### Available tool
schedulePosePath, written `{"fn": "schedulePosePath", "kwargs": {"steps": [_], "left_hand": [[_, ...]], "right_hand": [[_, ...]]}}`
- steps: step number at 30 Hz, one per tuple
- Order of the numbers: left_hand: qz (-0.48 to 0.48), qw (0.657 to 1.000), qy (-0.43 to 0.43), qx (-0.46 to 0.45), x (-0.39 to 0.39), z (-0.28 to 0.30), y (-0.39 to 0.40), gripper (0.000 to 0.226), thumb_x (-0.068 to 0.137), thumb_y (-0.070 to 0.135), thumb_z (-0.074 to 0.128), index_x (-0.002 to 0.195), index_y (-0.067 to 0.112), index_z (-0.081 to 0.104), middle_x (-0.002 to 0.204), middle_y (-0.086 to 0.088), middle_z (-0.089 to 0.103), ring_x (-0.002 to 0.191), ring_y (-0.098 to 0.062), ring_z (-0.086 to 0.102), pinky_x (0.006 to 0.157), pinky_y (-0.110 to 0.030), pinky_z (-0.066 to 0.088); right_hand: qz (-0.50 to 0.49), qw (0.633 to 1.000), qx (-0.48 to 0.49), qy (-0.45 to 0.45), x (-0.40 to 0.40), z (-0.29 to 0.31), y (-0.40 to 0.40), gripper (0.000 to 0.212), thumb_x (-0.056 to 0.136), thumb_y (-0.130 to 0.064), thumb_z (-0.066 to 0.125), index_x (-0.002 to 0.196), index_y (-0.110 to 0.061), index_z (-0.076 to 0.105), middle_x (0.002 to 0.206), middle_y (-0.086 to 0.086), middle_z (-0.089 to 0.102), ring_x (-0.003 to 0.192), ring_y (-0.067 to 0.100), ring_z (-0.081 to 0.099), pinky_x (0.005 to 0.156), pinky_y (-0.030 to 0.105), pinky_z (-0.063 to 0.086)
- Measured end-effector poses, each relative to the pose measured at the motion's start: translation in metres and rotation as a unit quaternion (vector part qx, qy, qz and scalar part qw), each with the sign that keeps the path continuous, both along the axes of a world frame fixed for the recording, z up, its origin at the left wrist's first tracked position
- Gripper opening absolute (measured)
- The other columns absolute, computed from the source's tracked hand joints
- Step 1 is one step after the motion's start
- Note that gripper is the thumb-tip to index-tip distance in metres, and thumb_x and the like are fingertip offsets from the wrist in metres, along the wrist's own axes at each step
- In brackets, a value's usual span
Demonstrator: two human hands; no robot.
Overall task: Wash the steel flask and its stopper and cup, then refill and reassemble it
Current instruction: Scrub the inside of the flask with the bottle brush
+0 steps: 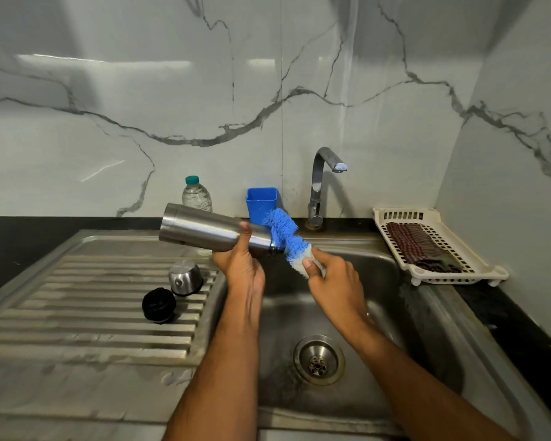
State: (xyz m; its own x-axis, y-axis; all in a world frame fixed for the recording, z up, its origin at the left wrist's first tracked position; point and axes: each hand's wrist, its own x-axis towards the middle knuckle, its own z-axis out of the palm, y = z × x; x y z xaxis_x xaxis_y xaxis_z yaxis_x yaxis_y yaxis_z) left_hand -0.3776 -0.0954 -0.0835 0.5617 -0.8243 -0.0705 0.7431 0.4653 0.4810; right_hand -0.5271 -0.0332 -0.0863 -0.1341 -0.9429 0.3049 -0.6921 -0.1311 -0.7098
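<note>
Steel flask gripped in left hand fingers.

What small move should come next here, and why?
Probably push the brush into the flask. The left hand holds the flask tilted over the sink, mouth toward the brush, while the right hand grips the brush's handle with the bristles still outside the mouth.

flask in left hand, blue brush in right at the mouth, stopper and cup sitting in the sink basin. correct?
One error: the head view shows the stopper and cup on the ribbed drainboard left of the basin, not in it. The rest holds: left hand holds the flask, right hand holds the blue brush at its mouth.
</note>
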Motion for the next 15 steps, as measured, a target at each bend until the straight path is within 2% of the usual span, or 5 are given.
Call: {"fn": "schedulePosePath", "kwargs": {"steps": [2, 4, 9, 12, 15], "left_hand": [[-0.008, 1.000, -0.029, 0.005, -0.005, 0.001, 0.000, 0.051, 0.074, -0.003, 0.085, 0.119, 0.008, 0.064, 0.121, -0.014, 0.072, 0.110, -0.029, 0.071, 0.094, -0.053, 0.057], [-0.011, 0.999, -0.033, 0.013, -0.008, 0.001, -0.001, 0.061, 0.073, -0.005, 0.085, 0.128, 0.002, 0.060, 0.122, -0.016, 0.072, 0.108, -0.029, 0.072, 0.094, -0.057, 0.057], [0.025, 0.999, -0.027, 0.016, 0.002, 0.000, -0.006, 0.067, 0.071, -0.006, 0.086, 0.132, 0.001, 0.057, 0.123, -0.017, 0.071, 0.100, -0.023, 0.075, 0.072, -0.041, 0.062], [0.016, 0.999, -0.025, 0.012, 0.007, -0.001, -0.007, 0.061, 0.071, -0.006, 0.085, 0.126, 0.004, 0.061, 0.114, -0.011, 0.075, 0.102, -0.024, 0.074, 0.084, -0.050, 0.061], [-0.030, 0.999, -0.040, -0.006, 0.002, 0.001, -0.004, 0.054, 0.076, -0.008, 0.081, 0.125, 0.003, 0.062, 0.110, -0.008, 0.075, 0.107, -0.024, 0.072, 0.099, -0.053, 0.055]], "right_hand": [[-0.004, 1.000, 0.004, -0.009, 0.000, 0.004, -0.006, 0.042, 0.098, -0.037, 0.059, 0.139, -0.027, 0.060, 0.126, 0.006, 0.070, 0.115, 0.031, 0.064, 0.091, 0.039, 0.053], [-0.004, 1.000, 0.006, -0.016, 0.001, 0.006, -0.007, 0.042, 0.099, -0.037, 0.059, 0.139, -0.026, 0.060, 0.127, 0.006, 0.070, 0.116, 0.030, 0.064, 0.091, 0.038, 0.052], [0.015, 1.000, 0.003, 0.007, 0.000, -0.008, 0.009, 0.045, 0.098, -0.041, 0.058, 0.141, -0.030, 0.058, 0.125, 0.000, 0.071, 0.112, 0.024, 0.066, 0.089, 0.036, 0.055], [0.011, 1.000, 0.000, 0.005, 0.002, -0.008, 0.008, 0.045, 0.098, -0.041, 0.058, 0.141, -0.030, 0.058, 0.125, 0.001, 0.071, 0.112, 0.025, 0.066, 0.088, 0.036, 0.054], [-0.011, 1.000, -0.001, -0.014, 0.002, 0.003, -0.002, 0.041, 0.098, -0.037, 0.059, 0.137, -0.026, 0.062, 0.124, 0.006, 0.071, 0.114, 0.031, 0.064, 0.088, 0.036, 0.051]]}}
